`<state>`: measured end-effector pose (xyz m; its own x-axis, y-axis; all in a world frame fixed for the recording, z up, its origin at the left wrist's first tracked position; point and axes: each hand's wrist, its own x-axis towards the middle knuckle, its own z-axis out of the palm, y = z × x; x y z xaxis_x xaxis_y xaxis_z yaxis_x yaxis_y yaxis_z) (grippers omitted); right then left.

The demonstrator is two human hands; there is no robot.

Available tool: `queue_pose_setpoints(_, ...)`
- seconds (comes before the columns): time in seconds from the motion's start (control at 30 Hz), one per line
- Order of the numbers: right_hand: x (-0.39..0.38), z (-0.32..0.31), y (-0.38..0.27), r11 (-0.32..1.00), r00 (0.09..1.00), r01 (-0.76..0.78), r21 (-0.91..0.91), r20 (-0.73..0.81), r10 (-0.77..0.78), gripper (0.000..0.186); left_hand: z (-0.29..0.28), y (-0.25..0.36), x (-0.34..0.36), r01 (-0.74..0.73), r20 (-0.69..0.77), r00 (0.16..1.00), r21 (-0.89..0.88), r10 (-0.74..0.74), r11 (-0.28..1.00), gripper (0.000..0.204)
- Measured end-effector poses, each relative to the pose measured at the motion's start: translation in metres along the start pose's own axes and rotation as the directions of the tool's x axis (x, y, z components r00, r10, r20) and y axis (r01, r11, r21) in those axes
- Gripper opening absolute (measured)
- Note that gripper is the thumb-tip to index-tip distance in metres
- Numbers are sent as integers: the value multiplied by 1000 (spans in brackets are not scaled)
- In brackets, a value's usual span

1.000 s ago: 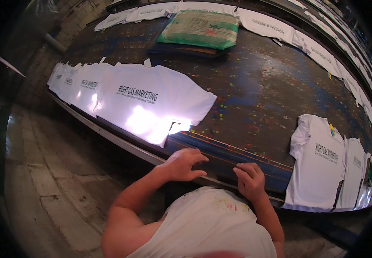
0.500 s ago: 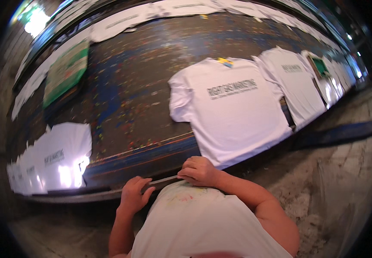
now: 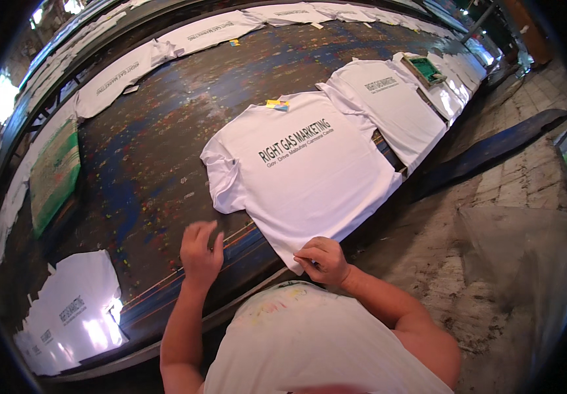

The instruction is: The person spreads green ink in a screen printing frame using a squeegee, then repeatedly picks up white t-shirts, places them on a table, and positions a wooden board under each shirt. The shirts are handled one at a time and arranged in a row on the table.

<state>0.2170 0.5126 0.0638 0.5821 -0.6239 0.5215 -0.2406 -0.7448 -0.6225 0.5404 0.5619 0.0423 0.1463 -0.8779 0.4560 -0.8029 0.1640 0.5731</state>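
A white T-shirt (image 3: 303,177) with dark printed lettering lies spread on the long dark table (image 3: 159,157), a yellow and blue tag (image 3: 277,104) at its collar. At its lower left hem corner, by the table's near edge, the thumb and fingers of my right hand (image 3: 323,261) are pinched together on the fabric. My left hand (image 3: 201,256) hovers over the table left of that shirt, empty, thumb apart from loosely bent fingers. To the right lies another printed white T-shirt (image 3: 388,105), partly beside the first.
Several printed white shirts (image 3: 77,315) lie along the near edge at left; more (image 3: 214,33) line the far edge. A green-edged screen frame (image 3: 57,177) sits at left, and a small green tray-like frame (image 3: 424,71) at right. A dark blue strip (image 3: 493,154) extends over the floor.
My view has swung right. My right hand has moved from the table edge to the shirt's hem corner and pinches it. My left hand has lifted off the edge and moved over the table.
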Motion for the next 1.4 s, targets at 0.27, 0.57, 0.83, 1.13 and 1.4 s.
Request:
queue_pose_setpoints(0.27, -27, -32, 15, 990, 996, -57, -131, -72, 48, 15, 71, -38, 85, 116, -57, 993, 225, -106, 967, 76)
queue_pose_setpoints(0.57, -144, -67, 119, 403, 366, -856, 325, -170, 915, 23, 29, -55, 41, 634, -325, 747, 84, -580, 769, 77)
queue_pose_setpoints(0.83, -171, -66, 211, -191, 123, -507, 841, 289, 949, 41, 62, 51, 17, 460, -241, 865, 30, -440, 888, 57)
queue_pose_setpoints(1.13, -205, -42, 267, -290, -78, -682, 672, 327, 942, 45, 96, 124, 30, 182, -26, 983, -68, -184, 981, 42)
queue_pose_setpoints(1.4, -228, 13, 266, -204, 77, -532, 822, 287, 955, 43, 96, 132, 31, 25, 82, 996, -120, -15, 992, 38)
